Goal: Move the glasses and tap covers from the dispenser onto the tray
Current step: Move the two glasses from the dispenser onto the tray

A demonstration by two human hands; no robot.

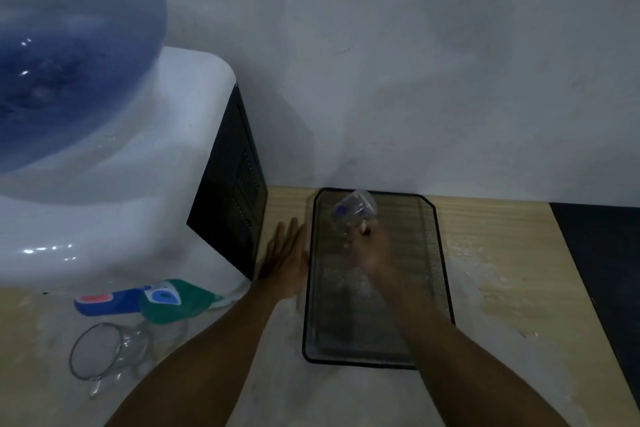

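Here, right hand (372, 253) pinching a glass (355, 210) tilted over the tray (440, 253); left hand (287, 258), grip spread, steadying its edge.

Wall: plain grey plastered wall (450, 62) behind the desk's far edge.
Desk: pale wooden desk (502, 253), whitish smears on top.
Right edge: dark flat surface (602, 253) adjoining the desk.

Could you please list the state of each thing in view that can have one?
tray: flat on the table, nothing set down in it yet
right hand: over the tray, holding a glass
glass: blurred, tilted, above the tray's far end
left hand: open, flat, beside the tray
second glass: below the taps
green tap cover: on its tap
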